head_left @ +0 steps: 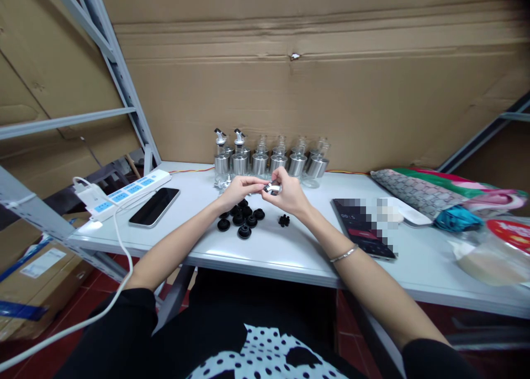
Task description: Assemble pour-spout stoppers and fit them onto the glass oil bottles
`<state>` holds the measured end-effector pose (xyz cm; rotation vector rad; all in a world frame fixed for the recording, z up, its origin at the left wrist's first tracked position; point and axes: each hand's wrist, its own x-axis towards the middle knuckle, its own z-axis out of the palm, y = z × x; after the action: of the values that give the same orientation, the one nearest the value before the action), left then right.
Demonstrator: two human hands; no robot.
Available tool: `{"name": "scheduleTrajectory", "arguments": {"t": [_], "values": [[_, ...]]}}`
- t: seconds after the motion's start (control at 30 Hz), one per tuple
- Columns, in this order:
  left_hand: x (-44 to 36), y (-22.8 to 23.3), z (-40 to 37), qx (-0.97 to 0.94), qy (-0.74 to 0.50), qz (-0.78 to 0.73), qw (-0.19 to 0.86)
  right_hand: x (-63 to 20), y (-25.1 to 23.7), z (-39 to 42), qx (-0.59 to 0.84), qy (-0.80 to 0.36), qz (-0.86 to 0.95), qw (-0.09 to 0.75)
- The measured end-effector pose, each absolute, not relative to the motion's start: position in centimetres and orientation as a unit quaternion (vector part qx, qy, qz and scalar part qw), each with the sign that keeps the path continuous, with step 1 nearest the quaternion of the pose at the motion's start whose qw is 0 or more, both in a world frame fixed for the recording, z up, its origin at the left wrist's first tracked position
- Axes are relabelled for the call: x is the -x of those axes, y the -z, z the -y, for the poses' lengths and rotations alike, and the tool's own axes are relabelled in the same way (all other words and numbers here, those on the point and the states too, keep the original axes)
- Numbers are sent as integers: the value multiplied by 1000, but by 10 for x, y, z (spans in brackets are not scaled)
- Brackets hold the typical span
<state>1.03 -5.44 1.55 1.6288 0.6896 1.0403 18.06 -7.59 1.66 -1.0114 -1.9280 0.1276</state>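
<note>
A workshop-like corner, where brown cardboard sheeting (310, 92) backed a white worktop (281, 252) on grey metal racking (128, 86), silver-banded clear glass bottles (259, 164) stood in rows, round black plastic-looking parts (244, 231) lay loose

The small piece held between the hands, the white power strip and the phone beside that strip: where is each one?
Small piece (272, 189): head view, on its pale curved part.
White power strip (134, 188): head view, on a blue socket panel.
Phone (154, 207): head view, mid-screen.
</note>
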Motion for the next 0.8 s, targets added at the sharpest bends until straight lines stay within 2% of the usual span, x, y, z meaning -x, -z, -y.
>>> {"name": "scheduleTrajectory", "arguments": {"t": [0.37, 0.5, 0.67, 0.8], "values": [[-11, -16, 55, -668, -427, -288, 537, -180, -19, 80, 442, -19, 780, 443], [-9, -16, 53, -660, -424, -282, 553, -180, -19, 80, 449, 5, 762, 466], [-6, -14, 49, -654, -432, -291, 548, -180, -18, 78, 449, -50, 760, 467], [-6, -14, 48, -648, -430, -293, 556, -182, -17, 74, 446, -13, 727, 522]]}}
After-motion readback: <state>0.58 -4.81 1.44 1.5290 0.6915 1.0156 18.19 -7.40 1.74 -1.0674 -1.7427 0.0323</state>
